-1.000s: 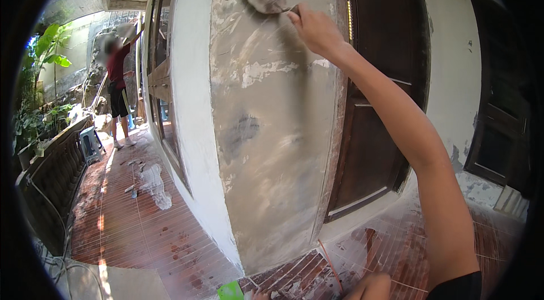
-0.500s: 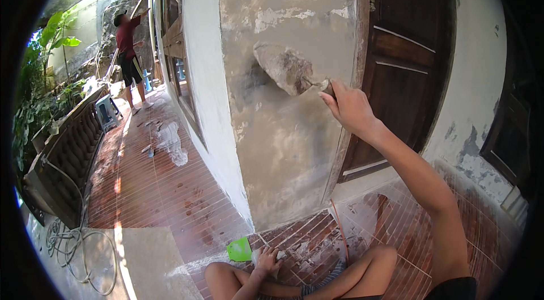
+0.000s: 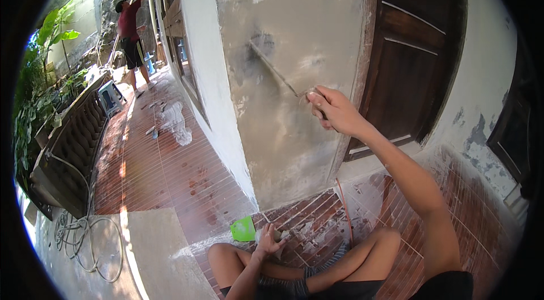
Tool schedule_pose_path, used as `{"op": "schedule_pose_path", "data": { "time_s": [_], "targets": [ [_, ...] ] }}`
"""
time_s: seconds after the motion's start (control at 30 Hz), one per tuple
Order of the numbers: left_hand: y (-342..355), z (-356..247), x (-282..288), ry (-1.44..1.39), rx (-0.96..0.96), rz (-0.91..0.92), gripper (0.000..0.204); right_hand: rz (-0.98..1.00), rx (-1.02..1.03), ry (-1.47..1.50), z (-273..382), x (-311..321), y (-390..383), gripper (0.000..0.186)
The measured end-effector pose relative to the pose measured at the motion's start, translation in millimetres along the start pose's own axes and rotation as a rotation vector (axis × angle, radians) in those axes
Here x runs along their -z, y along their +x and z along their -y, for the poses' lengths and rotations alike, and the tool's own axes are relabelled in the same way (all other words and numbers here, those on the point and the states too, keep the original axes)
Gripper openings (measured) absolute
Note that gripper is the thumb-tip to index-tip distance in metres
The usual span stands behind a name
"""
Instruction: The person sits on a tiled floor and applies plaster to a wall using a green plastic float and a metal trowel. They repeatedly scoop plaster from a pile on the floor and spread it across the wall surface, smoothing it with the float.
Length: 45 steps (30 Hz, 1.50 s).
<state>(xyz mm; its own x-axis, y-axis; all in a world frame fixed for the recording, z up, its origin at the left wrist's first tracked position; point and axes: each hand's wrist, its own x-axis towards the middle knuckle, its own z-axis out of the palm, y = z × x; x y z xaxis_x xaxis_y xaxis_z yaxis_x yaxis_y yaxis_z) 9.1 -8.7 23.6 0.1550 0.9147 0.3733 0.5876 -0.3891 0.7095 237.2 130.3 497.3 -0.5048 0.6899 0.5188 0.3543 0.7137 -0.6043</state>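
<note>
My right hand [image 3: 335, 112] is closed round the handle of a trowel [image 3: 274, 69]. The trowel's blade shows edge-on, slanting up and left, with its tip at a dark damp patch [image 3: 262, 43] on the grey plastered wall [image 3: 283, 147]. Down by my crossed legs, my left hand [image 3: 272, 241] has its fingers curled over something pale, mostly covered by the hand. Just left of it lies a flat bright green piece [image 3: 243, 229] on the floor.
A dark wooden door [image 3: 405, 56] stands right of the plaster. Rubble [image 3: 309, 232] and an orange cord [image 3: 344, 209] lie before me. Farther left are a coiled hose [image 3: 85, 243], a balustrade [image 3: 68, 169], a stool [image 3: 110, 98] and another person [image 3: 130, 33] with an arm raised.
The trowel has turned from its broad, mortar-covered face showing to edge-on against the wall. My right hand has rotated with it. The view has shifted slightly, and the other person's arm is higher.
</note>
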Motion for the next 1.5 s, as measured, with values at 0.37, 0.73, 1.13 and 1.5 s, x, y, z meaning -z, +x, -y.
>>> {"op": "schedule_pose_path", "data": {
  "time_s": [0.37, 0.73, 1.13, 1.5],
  "targets": [
    [-0.3, -24.9, 31.9, -0.294, 0.250, -0.491, 0.059, 0.099, -0.857, 1.218, -124.8, -135.5, -208.6, 0.049],
    [-167.8, -1.6, 176.9, -0.060, 0.577, -1.164, 0.037, 0.118, -1.109, 0.306, -218.7, -273.0, -354.6, 0.033],
    [-305.7, 17.0, 137.6, 0.683, 0.541, -0.465, 0.039, -0.182, -1.133, -0.719, -194.1, -297.0, -333.5, 0.041],
    [-308.2, 16.9, 141.2, 0.628, 0.694, -0.211, 0.051, 0.618, -0.165, -0.184, -168.8, -415.0, -165.6, 0.041]
  ]
}}
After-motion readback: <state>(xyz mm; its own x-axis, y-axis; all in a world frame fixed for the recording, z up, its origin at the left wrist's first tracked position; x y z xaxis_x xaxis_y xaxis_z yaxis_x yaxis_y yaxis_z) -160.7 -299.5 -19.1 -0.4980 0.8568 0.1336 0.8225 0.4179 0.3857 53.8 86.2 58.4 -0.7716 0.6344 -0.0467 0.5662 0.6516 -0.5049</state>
